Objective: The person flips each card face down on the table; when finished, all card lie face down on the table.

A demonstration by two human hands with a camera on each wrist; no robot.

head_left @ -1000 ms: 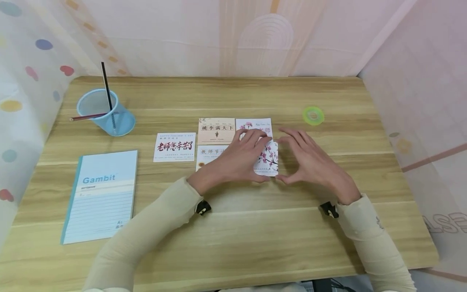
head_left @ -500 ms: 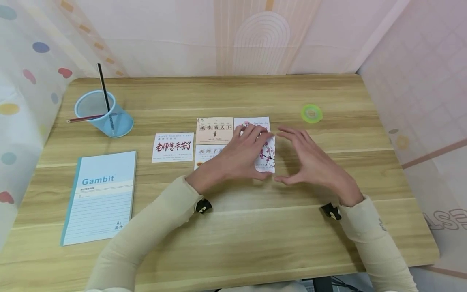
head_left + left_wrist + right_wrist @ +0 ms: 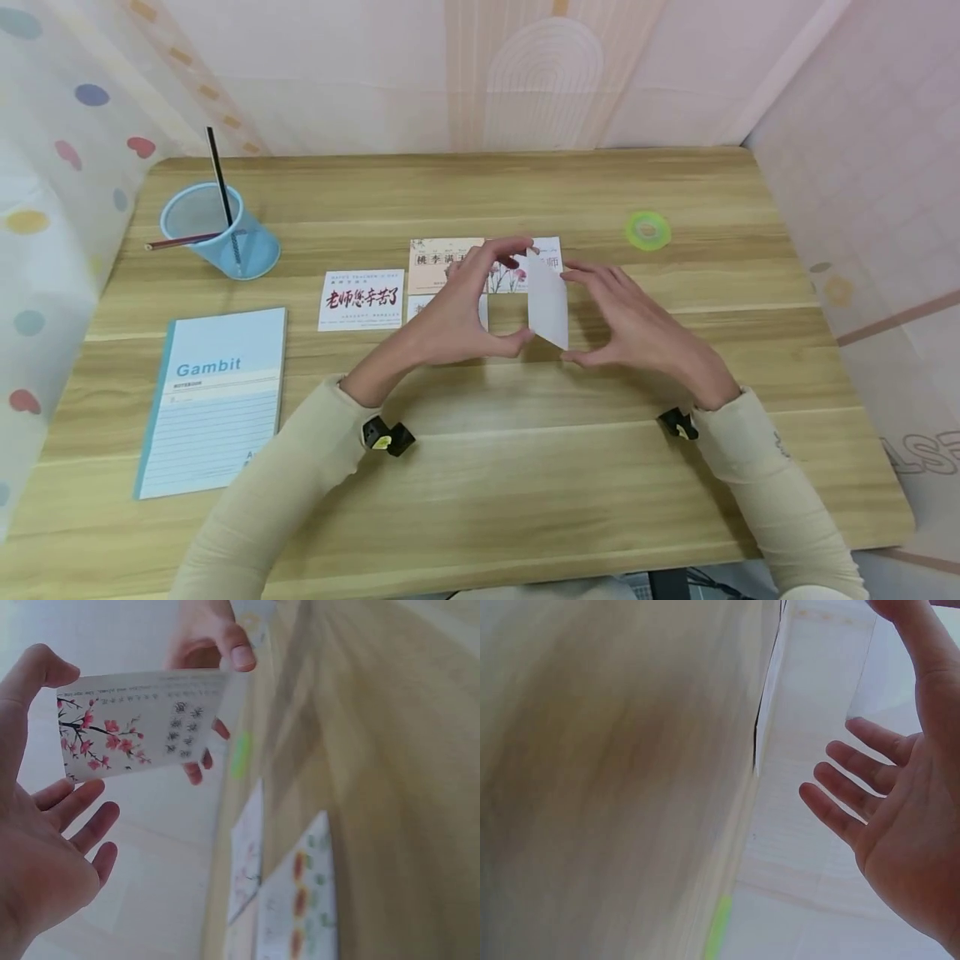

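Front of table (image 3: 525,500): bare wood, open for hands.
Left: notebook (image 3: 213,400), blue cup (image 3: 221,229).
Behind hands: cards (image 3: 363,300) lying flat.
Far right: green tape roll (image 3: 648,230).

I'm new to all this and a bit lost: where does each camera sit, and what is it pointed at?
Head: worn on the head, looks down at the table, both hands and sleeves.
Left wrist: looks along the left hand at the blossom card.
Right wrist: looks past the right hand along the table edge.
Head and left wrist share the card and both hands.
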